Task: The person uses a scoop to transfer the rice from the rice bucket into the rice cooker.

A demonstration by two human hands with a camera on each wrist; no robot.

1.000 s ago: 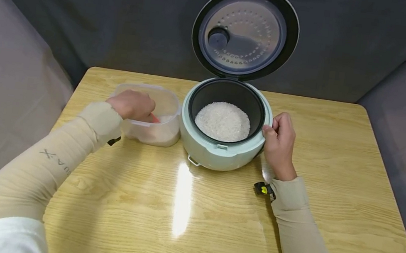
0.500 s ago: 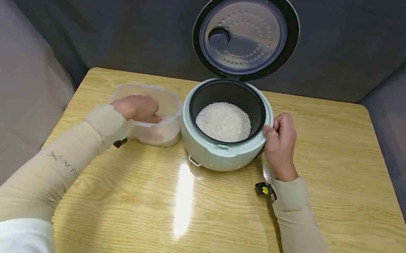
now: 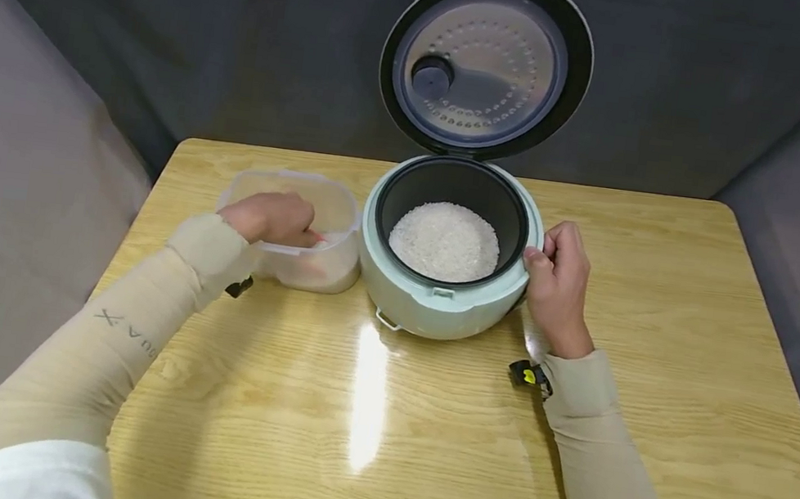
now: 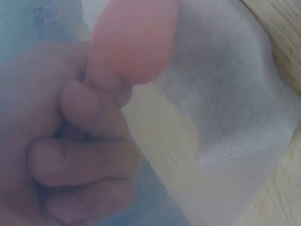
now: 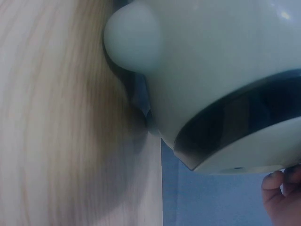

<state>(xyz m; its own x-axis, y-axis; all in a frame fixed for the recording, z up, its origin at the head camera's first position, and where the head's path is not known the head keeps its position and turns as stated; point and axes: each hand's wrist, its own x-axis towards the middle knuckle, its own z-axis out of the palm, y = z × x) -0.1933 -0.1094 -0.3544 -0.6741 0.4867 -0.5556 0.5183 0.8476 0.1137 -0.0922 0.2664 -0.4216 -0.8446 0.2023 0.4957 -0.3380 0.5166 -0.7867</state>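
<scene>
My left hand (image 3: 272, 217) reaches over the near rim of a clear plastic container (image 3: 308, 274) partly filled with rice. Curled fingers pinch a pink-red scoop (image 4: 136, 40), seen hazily through the container wall in the left wrist view; rice (image 4: 225, 89) lies beside it. To the right, a mint-green rice cooker (image 3: 429, 317) stands with its lid (image 3: 482, 65) raised and a mound of white rice (image 3: 445, 242) in its dark inner pot (image 3: 445, 176). With thumb on the upper edge, my right hand (image 3: 560, 288) grips the cooker's right side.
Container and cooker stand side by side towards the back of a wooden table (image 3: 438, 435). A dark cloth (image 3: 283, 39) hangs behind its far edge, with pale cloth walls on both sides. A white wire loop (image 3: 388, 320) sticks out low on the cooker's front.
My left hand has shifted a little to the right inside the container, and less of the scoop shows in the head view. The right hand keeps its grip on the cooker.
</scene>
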